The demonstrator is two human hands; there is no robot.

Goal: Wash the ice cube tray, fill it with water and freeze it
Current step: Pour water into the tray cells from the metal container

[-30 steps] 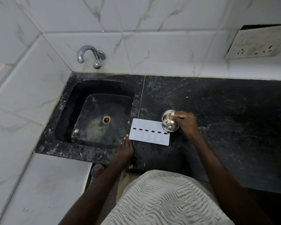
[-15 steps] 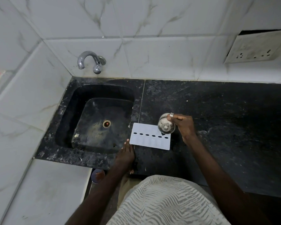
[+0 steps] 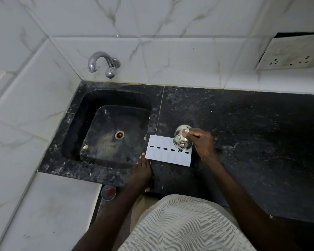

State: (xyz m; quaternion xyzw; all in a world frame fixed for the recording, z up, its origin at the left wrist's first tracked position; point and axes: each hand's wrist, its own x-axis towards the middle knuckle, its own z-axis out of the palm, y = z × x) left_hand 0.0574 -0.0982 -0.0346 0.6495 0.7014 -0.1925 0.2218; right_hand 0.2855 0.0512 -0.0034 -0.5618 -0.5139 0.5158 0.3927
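A white ice cube tray (image 3: 166, 154) with a flat lid and a row of dark oval holes lies on the black counter (image 3: 243, 133), just right of the sink. My right hand (image 3: 200, 140) grips a small steel cup (image 3: 182, 139), tilted over the tray's right end above the holes. My left hand (image 3: 140, 169) rests on the counter's front edge, its straight fingertips touching the tray's near-left corner.
A black stone sink (image 3: 109, 131) with a drain sits to the left. The chrome tap (image 3: 101, 63) juts from the white tiled wall above it. A wall socket plate (image 3: 288, 53) is at the upper right. A white ledge (image 3: 49, 211) lies at lower left.
The steel cup in my right hand has tipped a little further over the tray's right end. My left hand stays at the tray's corner. The view has shifted slightly.
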